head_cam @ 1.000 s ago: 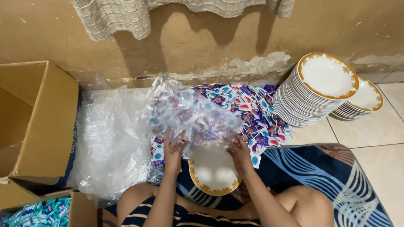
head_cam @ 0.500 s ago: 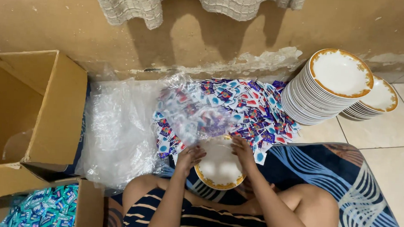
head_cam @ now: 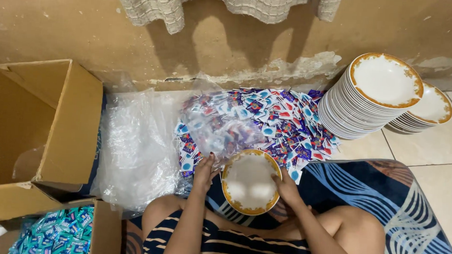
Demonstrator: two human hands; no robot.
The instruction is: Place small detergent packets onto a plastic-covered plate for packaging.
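Item: white plate with gold rim (head_cam: 250,183), held over the lap near frame centre, face up and slightly tilted. A clear plastic bag (head_cam: 221,124) lay against its 11 o'clock edge, partly slipped over it; how far the plate was inside could not be told.

Left hand (head_cam: 204,171): at the plate's 9 o'clock edge, fingers curled closed on the bag's film, fingertips pointing to 12 o'clock.

Right hand (head_cam: 286,186): at the plate's 3 o'clock edge, fingers bent around the rim and gripping it, thumb side toward the plate.

Surroundings: heap of small colourful sachets (head_cam: 287,122) on the floor at 12 to 1 o'clock, just beyond the plate and partly covered by the bag. Tall stack of matching plates (head_cam: 369,97) at 2 o'clock, a lower stack (head_cam: 430,110) just beside it. Pile of clear plastic bags (head_cam: 138,148) at 9 o'clock. Open cardboard box (head_cam: 38,124) further out at 9 o'clock; second box of teal sachets (head_cam: 59,231) at 8 o'clock. Blue patterned mat (head_cam: 385,200) at 4 o'clock.
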